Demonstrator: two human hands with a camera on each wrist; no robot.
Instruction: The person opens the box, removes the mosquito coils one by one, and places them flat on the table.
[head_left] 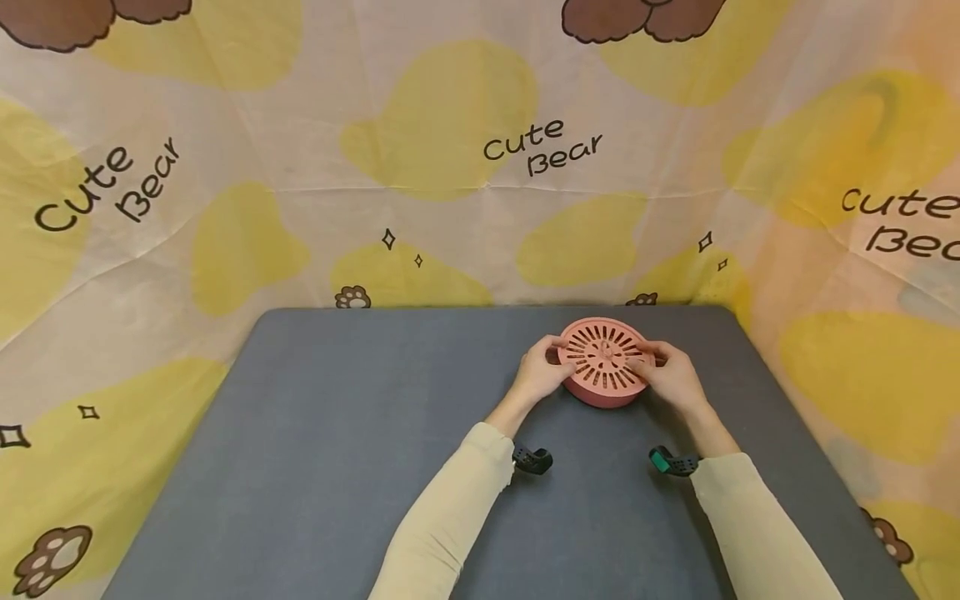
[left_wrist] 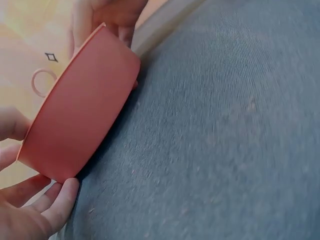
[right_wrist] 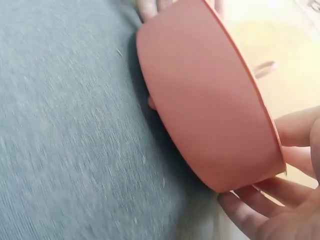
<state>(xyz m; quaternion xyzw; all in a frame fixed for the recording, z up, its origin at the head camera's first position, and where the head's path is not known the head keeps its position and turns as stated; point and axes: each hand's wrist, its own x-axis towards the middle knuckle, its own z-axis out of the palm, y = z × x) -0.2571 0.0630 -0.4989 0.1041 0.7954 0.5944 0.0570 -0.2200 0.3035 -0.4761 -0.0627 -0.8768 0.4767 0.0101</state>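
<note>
Two hands hold one round pink box in the head view, right of the middle of the frame, near the far edge of the grey desk. The left hand grips its left side and the right hand its right side, each with the thumb over the slotted lid. At the lid's centre is a small loop. I judge the box to be thin plastic: light, rather stiff, somewhat slippery on its smooth wall, not very fragile, although the ribs between the slots could perhaps crack. The best hold seems to be at two opposite sides, low on the wall; the thin loop looks weaker. Whether the lid sits loosely, I cannot tell.

The left wrist view shows the smooth wall at its full height, which the head view mostly hides. At the lower left, fingertips of the left hand touch the bottom edge. The loop appears here as a ring above the rim.

The right wrist view shows more clearly a small pink bump under the box, perhaps a foot. The right hand's fingers are at the lower right, around rim and bottom edge. No slots are visible from here.
</note>
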